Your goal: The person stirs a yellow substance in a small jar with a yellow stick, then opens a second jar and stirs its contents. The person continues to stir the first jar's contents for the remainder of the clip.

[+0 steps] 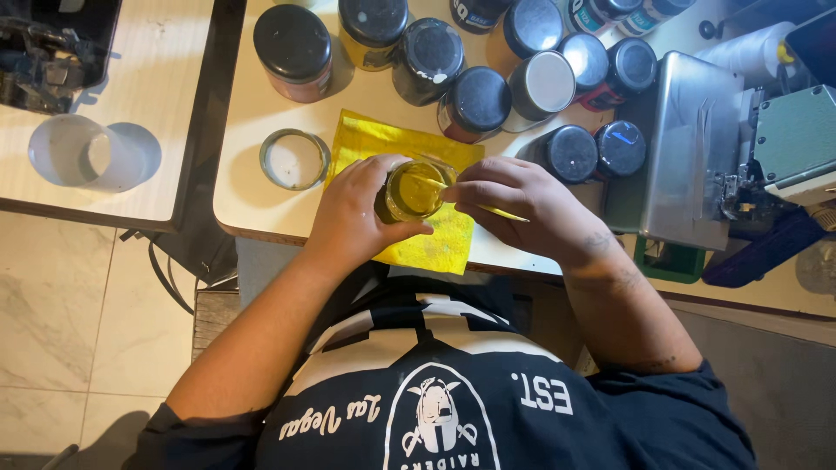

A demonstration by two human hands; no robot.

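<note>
Jar (pixel 413 191) of yellow liquid in left hand (pixel 353 218), right hand (pixel 514 204) alongside.

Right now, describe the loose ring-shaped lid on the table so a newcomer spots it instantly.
Start at the cream table crowded with dark-capped paint jars. Find the yellow cloth at its near edge; the lid lies flat just beside the cloth, beyond the left hand. It alone is jarless: a metallic rim around a pale centre.

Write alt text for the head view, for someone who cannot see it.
The left hand holds an open jar of yellow paint over a yellow cloth while the right hand dips a thin stick into it. A loose lid and dark-capped jars stand on the table behind.
</note>
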